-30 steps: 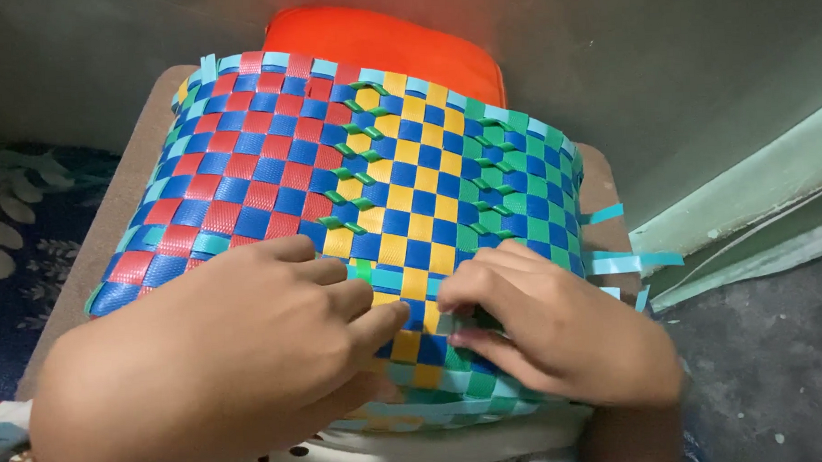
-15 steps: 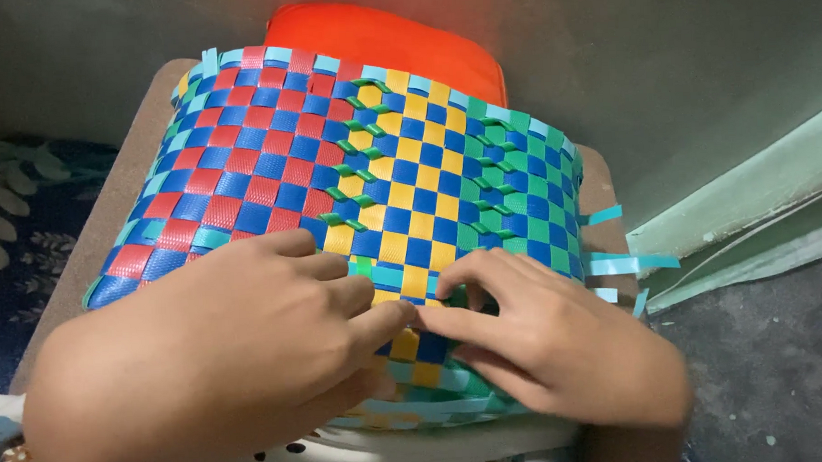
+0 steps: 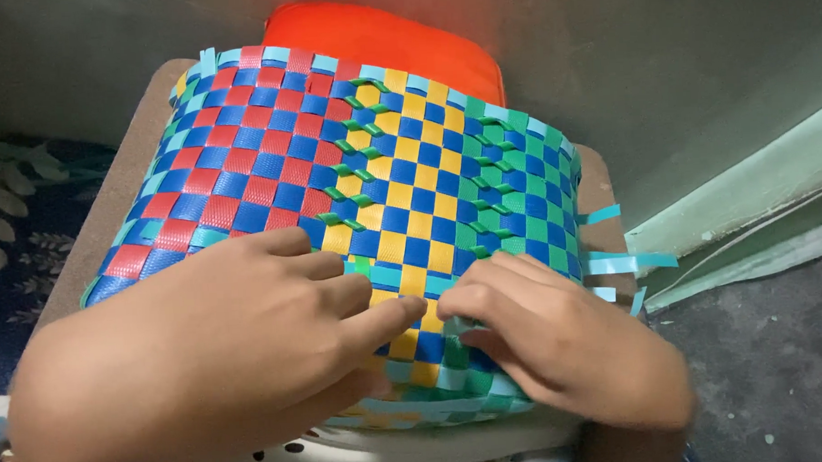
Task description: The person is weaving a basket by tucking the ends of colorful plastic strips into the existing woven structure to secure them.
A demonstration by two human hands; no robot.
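Woven panel of flat plastic strips [image 3: 272, 163], checkered in three colour zones: red and blue at left, yellow and blue in the middle, green and blue at right. It is draped over a rounded form and fills the centre of the view. Light blue loose strip ends [image 3: 626, 263] stick out from its right edge. Two lines of small green diagonal stitches run from far to near, one between the red and yellow zones, one within the green zone. Left hand [image 3: 251, 346] lies palm down on the near left part of the panel, forearm entering from the near left corner; fingers are extended and close together, pointing right, with the index fingertip reaching to the yellow column. Right hand [image 3: 561, 344] rests on the near right part, knuckles up, fingers curled in and bunched toward the left. The fingertips of both hands meet at the near middle of the panel, pressing on the weave at a yellow and teal crossing; cannot tell whether a strip is actually pinched between them. Beyond the far edge of the panel sits an orange-red padded cushion [image 3: 386, 41]. A tan flat surface [image 3: 126, 168] shows under the panel at left. A dark blue floral patterned cloth [image 3: 19, 208] lies at far left; a grey concrete floor [image 3: 771, 355] is at right.
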